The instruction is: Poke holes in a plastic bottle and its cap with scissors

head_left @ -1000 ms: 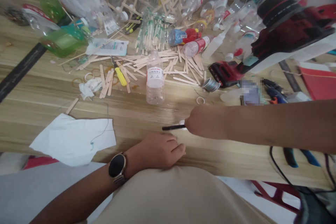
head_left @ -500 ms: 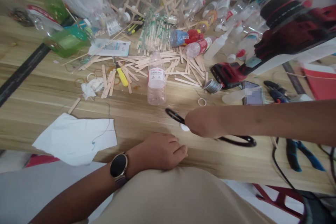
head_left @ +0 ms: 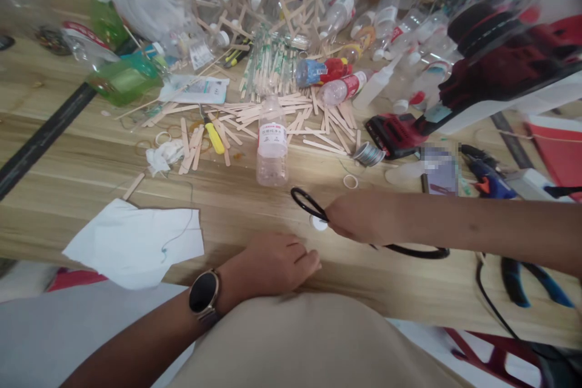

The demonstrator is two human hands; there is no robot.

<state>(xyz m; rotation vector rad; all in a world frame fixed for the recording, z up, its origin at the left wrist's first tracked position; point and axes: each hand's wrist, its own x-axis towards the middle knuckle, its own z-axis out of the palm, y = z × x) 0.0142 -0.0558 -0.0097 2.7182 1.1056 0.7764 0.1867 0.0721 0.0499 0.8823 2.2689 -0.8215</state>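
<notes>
My left hand (head_left: 275, 264), with a watch (head_left: 204, 292) on its wrist, rests palm down at the table's front edge. Its fingers are curled in together and nothing shows in them. My right hand (head_left: 357, 217) reaches in from the right, closed around a black looped cord (head_left: 305, 199); one loop sticks out past the fingers and another curves below the wrist. Right by these fingers lies a white bottle cap (head_left: 319, 223) on the table. An uncapped clear plastic bottle (head_left: 273, 160) with a white and red label stands just beyond both hands.
Wooden sticks (head_left: 254, 110) lie scattered behind the bottle, with more bottles piled at the back. A yellow-handled tool (head_left: 215, 138) and white paper (head_left: 136, 242) are on the left. On the right are a wire spool (head_left: 369, 154), a red power tool (head_left: 395, 133) and blue-handled pliers (head_left: 516, 282).
The view has shifted slightly. My right hand keeps hold of the black cord, whose near loop is turned and looks more open. My left hand stays resting at the edge.
</notes>
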